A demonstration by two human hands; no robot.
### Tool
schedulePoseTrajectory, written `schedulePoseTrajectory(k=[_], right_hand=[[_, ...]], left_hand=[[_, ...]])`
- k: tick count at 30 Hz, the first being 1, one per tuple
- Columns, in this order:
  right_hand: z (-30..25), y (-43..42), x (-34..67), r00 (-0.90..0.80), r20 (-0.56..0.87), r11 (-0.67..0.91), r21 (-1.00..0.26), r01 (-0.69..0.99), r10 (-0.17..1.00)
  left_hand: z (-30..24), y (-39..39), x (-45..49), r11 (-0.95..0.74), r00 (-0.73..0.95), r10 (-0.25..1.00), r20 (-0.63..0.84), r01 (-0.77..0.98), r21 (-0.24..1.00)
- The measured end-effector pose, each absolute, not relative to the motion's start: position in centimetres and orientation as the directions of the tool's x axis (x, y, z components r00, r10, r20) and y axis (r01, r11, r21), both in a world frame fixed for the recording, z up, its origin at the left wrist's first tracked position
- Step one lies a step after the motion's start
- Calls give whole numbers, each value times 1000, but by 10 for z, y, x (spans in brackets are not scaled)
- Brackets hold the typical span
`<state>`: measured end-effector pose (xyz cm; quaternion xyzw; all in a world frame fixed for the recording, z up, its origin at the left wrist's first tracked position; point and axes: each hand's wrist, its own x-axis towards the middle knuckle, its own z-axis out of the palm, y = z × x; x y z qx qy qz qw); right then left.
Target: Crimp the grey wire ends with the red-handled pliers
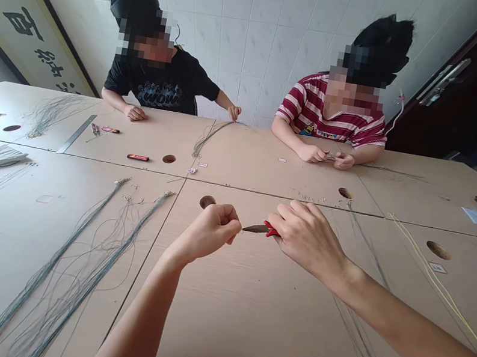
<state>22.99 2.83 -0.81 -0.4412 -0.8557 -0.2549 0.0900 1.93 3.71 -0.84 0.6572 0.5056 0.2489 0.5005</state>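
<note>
My right hand (309,236) is wrapped round red-handled pliers (256,228), whose pointed dark jaws reach left to the fingertips of my left hand (212,229). Those fingers are pinched together at the jaw tips. A tiny pale loop shows there, too small to name. Both hands are held over the middle of the table. To their left lie two bundles of blue-grey cord (64,250) with small metal fittings at their far ends. Another thin grey bundle (364,245) passes under my right forearm.
Pale tables (214,321) have round holes. Yellow cords (440,285) lie right; a metal ruler (77,133) and red-and-black markers (138,157) lie far left. Opposite, a person in black (164,78) touches cords; a person in stripes (336,109) handles a small item.
</note>
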Motion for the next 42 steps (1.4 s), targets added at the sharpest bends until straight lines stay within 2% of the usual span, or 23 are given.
schedulePoseTrajectory(k=[8, 42], right_hand=[[-12, 27, 237, -605, 442, 480, 369, 796, 662], [-5, 26, 234, -614, 402, 459, 420, 783, 680]], left_hand=[[-7, 36, 25, 41, 376, 902, -212, 415, 909], [-8, 37, 26, 27, 366, 906, -211, 449, 893]])
